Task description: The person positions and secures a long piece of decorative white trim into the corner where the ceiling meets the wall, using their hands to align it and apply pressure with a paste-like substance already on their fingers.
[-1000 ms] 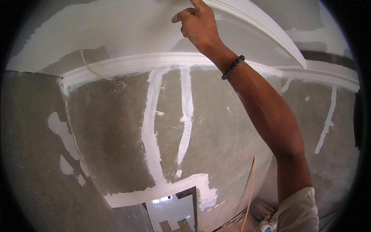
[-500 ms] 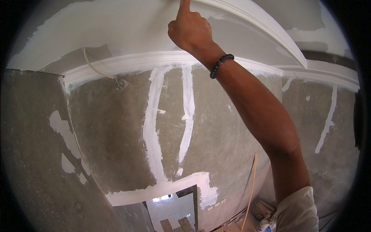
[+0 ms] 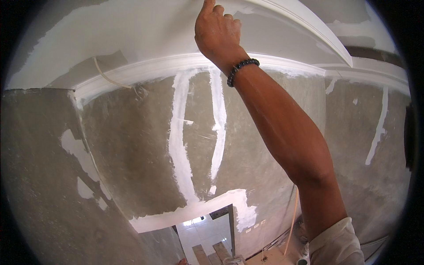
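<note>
My right arm rises from the lower right, a pale sleeve (image 3: 335,240) above the elbow and a black bead bracelet (image 3: 243,68) at the wrist. Up against the white-coated ceiling (image 3: 150,31), my right hand (image 3: 217,33) has several fingers curled in and the index finger reaching past the upper edge. Whatever it grips is out of sight beyond that edge. White moulding (image 3: 304,24) runs to the right of the hand. My left hand cannot be made out; only a tiny reddish-brown patch shows at the lower edge.
A grey wall (image 3: 128,145) ahead carries white filler strips (image 3: 179,137) and a cornice (image 3: 145,67) along its top. A loose cable (image 3: 104,74) hangs from the ceiling at left. Below are a doorway (image 3: 205,234), planks (image 3: 221,251), a leaning yellowish pole (image 3: 291,225) and floor clutter.
My view has shifted, so the doorway and wall strips sit further right. My right hand is still raised at the ceiling, its wrist slightly higher and more to the left in view.
</note>
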{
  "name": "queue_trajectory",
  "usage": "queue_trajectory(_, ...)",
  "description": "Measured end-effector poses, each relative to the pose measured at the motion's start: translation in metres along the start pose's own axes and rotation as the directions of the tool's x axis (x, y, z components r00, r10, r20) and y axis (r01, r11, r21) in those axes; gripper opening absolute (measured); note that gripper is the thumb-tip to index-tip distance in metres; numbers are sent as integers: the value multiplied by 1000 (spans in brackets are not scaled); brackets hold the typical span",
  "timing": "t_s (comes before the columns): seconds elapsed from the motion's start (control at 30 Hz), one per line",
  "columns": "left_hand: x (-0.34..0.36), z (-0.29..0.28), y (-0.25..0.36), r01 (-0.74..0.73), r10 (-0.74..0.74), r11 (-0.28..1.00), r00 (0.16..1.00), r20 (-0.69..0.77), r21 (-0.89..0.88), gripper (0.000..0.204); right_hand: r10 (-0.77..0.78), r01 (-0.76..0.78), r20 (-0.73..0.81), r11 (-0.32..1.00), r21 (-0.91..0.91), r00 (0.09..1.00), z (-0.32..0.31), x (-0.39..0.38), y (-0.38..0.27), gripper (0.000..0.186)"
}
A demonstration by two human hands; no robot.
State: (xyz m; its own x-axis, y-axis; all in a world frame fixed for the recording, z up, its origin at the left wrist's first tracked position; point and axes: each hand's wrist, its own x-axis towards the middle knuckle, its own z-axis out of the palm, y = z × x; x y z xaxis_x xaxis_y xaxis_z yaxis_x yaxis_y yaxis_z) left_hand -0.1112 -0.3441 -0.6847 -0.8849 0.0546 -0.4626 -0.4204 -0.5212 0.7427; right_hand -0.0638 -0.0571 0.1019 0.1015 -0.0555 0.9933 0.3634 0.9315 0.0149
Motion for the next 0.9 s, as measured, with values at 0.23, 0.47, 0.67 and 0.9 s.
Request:
queue_trajectory(0.23, 15, -6, 0, -49, 50, 997, 999, -12, 54, 38, 107, -140, 127, 946, 293, 986, -4, 1, -6, 84)
queue_trajectory(0.47, 30, -29, -1, 15, -15, 1000, 999, 44, -2, 35, 117, -173, 143, 856, 488, 983, 3, 10, -26, 89)
queue_trajectory(0.67, 6, -28, 6, 22, -24, 999, 999, -35, -33, 28, 121, -154, 101, 875, 459, 987, 4, 12, -37, 88)
queue_trajectory(0.9, 29, -32, -8, 51, -51, 999, 999, -6, 7, 35, 25, -55, 127, 968, 243, 992, 7, -5, -36, 81)
